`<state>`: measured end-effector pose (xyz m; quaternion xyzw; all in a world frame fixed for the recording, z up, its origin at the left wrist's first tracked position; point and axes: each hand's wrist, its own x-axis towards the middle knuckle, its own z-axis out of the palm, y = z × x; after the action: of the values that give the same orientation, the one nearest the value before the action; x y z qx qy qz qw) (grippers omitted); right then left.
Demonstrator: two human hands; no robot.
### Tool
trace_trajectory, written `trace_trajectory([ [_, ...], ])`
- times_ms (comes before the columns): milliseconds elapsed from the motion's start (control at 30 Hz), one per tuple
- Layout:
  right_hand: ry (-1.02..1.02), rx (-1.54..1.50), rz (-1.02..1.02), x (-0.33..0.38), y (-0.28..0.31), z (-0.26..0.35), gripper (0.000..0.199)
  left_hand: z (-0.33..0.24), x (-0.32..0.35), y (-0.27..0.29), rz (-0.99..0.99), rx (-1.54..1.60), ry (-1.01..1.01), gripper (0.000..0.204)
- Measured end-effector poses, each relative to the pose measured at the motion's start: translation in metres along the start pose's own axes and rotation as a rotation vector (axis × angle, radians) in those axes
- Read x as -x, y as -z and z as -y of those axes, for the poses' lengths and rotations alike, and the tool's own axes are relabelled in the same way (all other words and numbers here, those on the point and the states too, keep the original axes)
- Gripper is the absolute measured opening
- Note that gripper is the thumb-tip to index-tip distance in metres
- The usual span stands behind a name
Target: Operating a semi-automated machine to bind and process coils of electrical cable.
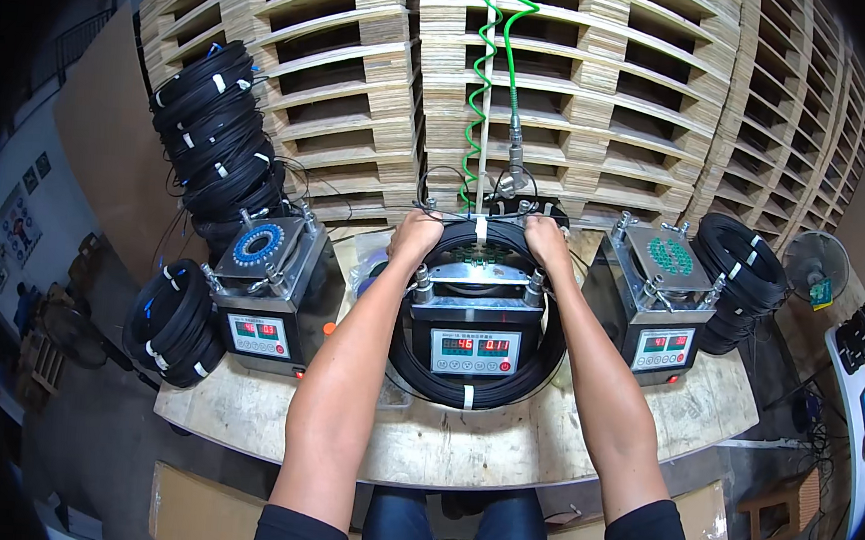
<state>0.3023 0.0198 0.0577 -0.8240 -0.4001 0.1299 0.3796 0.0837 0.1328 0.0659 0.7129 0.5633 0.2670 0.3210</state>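
Observation:
My left hand [416,237] and my right hand [548,243] are at the far side of the middle polishing machine [428,335], fingers closed. Both appear to grip the far part of a big coil of black cable [471,393]. This coil rings the machine, its near part hanging in front below the display, with white ties round it. Much of each grip is hidden behind the backs of my hands. Between my wrists lies the machine's metal top plate [479,272], with posts at its corners.
Similar machines stand left [255,298] and right [665,316] on the wooden table [480,444]. Black cable coils are piled at left [221,145] and right [739,266], with another stack [173,322] at the left edge. Pallets [604,111] rise behind; a green air hose [512,65] hangs down.

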Motion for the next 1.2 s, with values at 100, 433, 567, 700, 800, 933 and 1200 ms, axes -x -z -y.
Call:
trace_trajectory([
  [100,0.037,-0.020,0.030,-0.017,-0.004,-0.016,0.052,-0.009,0.004,0.001,0.000,-0.027,0.000,0.049],
  [433,0.013,-0.027,-0.015,0.004,0.000,0.007,0.053,0.024,-0.035,-0.006,0.063,0.031,-0.065,0.044],
  [567,-0.047,-0.021,-0.049,0.022,0.007,0.019,0.054,0.015,-0.021,-0.004,0.003,0.017,-0.034,0.047],
  [700,-0.030,-0.014,-0.032,0.001,0.003,0.003,0.054,0.003,-0.013,-0.003,0.020,-0.003,-0.022,0.049],
  [800,0.022,-0.003,0.002,-0.010,0.001,-0.012,0.053,-0.004,-0.005,-0.007,-0.014,0.001,-0.012,0.050],
  [933,0.075,-0.050,-0.001,-0.010,-0.007,-0.008,0.053,0.012,-0.022,-0.006,0.002,0.008,-0.024,0.049],
  [1200,-0.034,-0.017,-0.035,0.006,0.006,-0.001,0.052,0.008,-0.023,-0.013,0.093,0.016,-0.060,0.050],
])
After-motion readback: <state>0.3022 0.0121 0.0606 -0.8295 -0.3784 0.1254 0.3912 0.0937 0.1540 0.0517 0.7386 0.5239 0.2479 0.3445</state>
